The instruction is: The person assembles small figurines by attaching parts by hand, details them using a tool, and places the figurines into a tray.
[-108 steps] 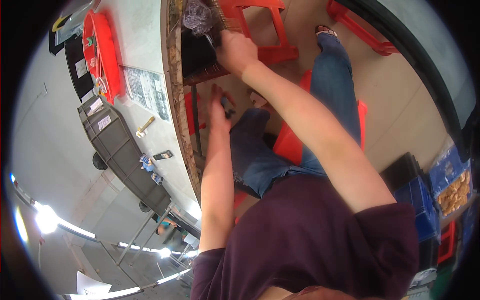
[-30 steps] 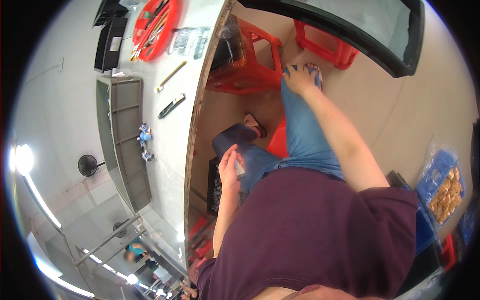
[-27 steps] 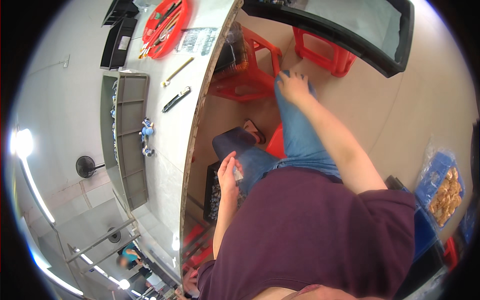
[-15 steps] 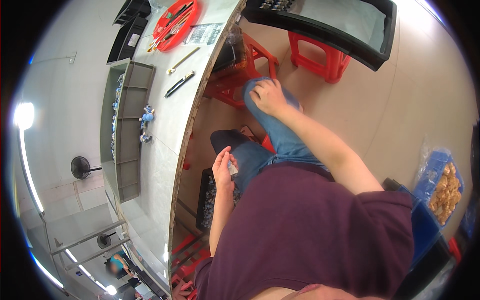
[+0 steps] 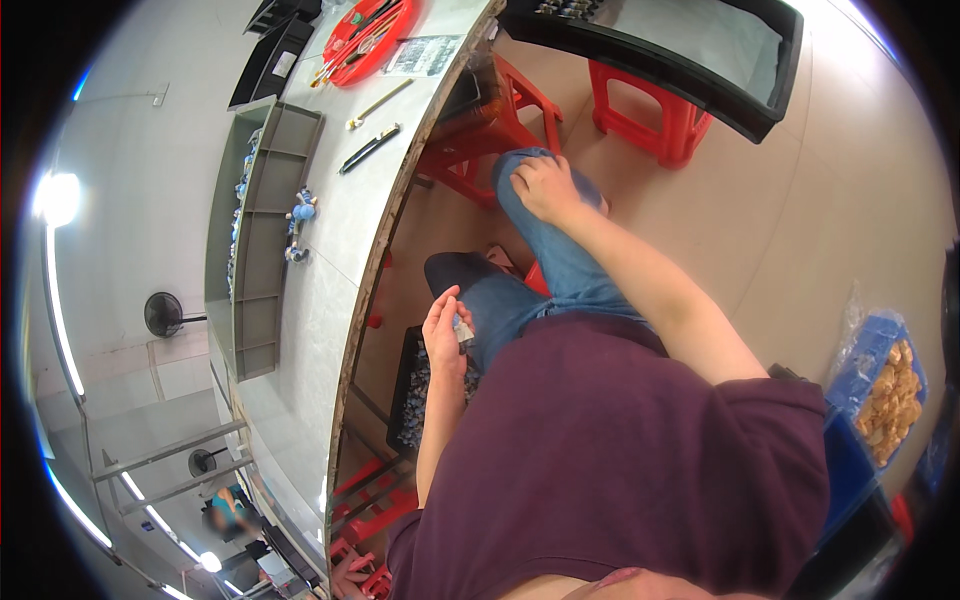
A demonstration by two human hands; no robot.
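Observation:
My left hand [image 5: 442, 328] is raised beside my left thigh, its fingers closed around a small pale piece [image 5: 463, 331] with a bluish-white tint. The palm and fingers partly cover the piece, and its exact kind does not show. My right hand [image 5: 548, 188] rests on my right knee, fingers loosely bent against the jeans and holding nothing. Below the left wrist, a black crate [image 5: 396, 410] with many small blue-grey pieces stands under the table, partly hidden by my arm. Small blue-and-white figurines [image 5: 302, 207] lie on the table beside a grey divided tray [image 5: 262, 255].
On the table [image 5: 315, 310] are a black pen [image 5: 369, 149], a thin stick [image 5: 383, 102] and a red round tray [image 5: 402, 20] with brushes. Red stools [image 5: 660, 120] and a large black tray [image 5: 690, 85] stand ahead. A blue bin [image 5: 848, 385] holds tan pieces at right.
The view has shifted slightly, so the table and tray sit a little differently in it. Both hands keep nearly the same places, and the pale piece stays in my left hand.

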